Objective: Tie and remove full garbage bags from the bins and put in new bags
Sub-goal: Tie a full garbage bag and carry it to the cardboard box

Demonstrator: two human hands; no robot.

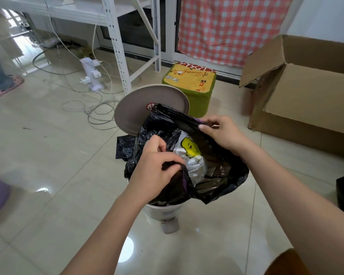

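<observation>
Pedal bin on tiled floor, lid up. Black bag in bin, rim pulled up. Left hand pinches near edge; right hand pinches far edge. White/yellow plastic bag inside w/ other waste. Cardboard box right, green stool behind.

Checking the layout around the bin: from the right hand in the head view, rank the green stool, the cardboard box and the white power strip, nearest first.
From the right hand:
1. Green stool, just beyond it.
2. Cardboard box, to its right.
3. White power strip, far left by the shelf.
</observation>
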